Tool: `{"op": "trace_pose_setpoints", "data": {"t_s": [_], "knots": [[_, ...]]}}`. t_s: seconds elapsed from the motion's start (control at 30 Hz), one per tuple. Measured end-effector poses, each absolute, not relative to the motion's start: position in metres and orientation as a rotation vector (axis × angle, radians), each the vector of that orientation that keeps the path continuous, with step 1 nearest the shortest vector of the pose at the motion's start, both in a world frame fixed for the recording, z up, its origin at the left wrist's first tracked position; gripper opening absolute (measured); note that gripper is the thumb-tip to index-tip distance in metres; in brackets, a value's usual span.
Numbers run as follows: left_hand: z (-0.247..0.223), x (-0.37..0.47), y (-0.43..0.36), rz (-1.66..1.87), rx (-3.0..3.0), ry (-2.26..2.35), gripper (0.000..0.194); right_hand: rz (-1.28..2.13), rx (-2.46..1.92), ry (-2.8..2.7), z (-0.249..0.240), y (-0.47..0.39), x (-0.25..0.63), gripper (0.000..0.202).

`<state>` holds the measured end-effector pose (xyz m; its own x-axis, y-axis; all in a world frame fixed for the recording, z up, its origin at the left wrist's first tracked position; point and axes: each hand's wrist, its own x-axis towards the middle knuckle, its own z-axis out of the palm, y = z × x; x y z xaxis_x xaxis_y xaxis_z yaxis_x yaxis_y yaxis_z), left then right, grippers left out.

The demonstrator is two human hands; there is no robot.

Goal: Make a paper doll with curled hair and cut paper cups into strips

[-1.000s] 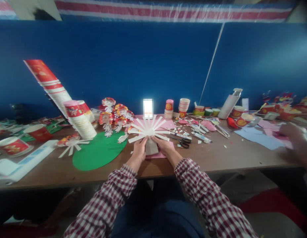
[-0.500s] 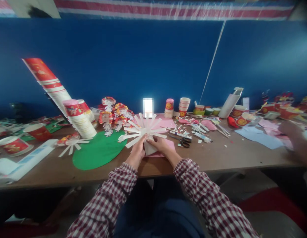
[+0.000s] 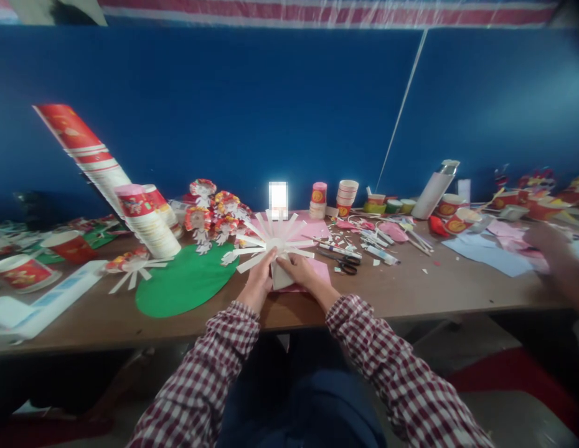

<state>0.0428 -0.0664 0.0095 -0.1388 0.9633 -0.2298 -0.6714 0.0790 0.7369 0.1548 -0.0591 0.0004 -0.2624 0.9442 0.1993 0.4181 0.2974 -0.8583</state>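
Both hands hold a white paper cup cut into strips (image 3: 276, 231), its strips fanned out like rays around a round base. My left hand (image 3: 259, 277) is closed on it from the left, thumb near the middle. On the other side my right hand (image 3: 302, 274) grips its lower edge, fingers partly hidden behind. A pale, flat-looking part (image 3: 282, 278) shows between the hands; I cannot tell if it belongs to the cup. Pink paper (image 3: 317, 271) lies on the table under and behind the hands. Left of them rests a green oval sheet (image 3: 187, 283).
Decorated paper figures (image 3: 226, 211) and a leaning stack of paper cups (image 3: 147, 227) stand to the left. Black-handled scissors (image 3: 348, 267), markers and paper scraps lie right of the hands. A flask (image 3: 432, 193) stands farther back. Another person's arm (image 3: 558, 261) reaches in at the right.
The view has shifted very slightly. Both hands keep the cut paper cup in nearly the same place, with its round base now a little more visible.
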Motion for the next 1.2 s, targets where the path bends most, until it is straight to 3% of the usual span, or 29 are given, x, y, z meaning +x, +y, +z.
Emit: {"op": "trace_pose_setpoints", "data": {"t_s": [0.43, 0.87, 1.2], "knots": [[-0.004, 0.035, -0.056, 1.438, 0.482, 0.884, 0.030, 1.049, -1.113, -1.826, 0.008, -0.063, 0.157, 0.035], [0.002, 0.029, -0.056, 1.273, 0.490, 0.852, 0.017, 1.013, -1.362, -1.960, 0.012, -0.062, 0.168, 0.039], [0.007, 0.026, -0.063, 1.242, 0.519, 0.667, 0.040, 1.071, -1.288, -1.847, 0.008, -0.063, 0.163, 0.027]]}}
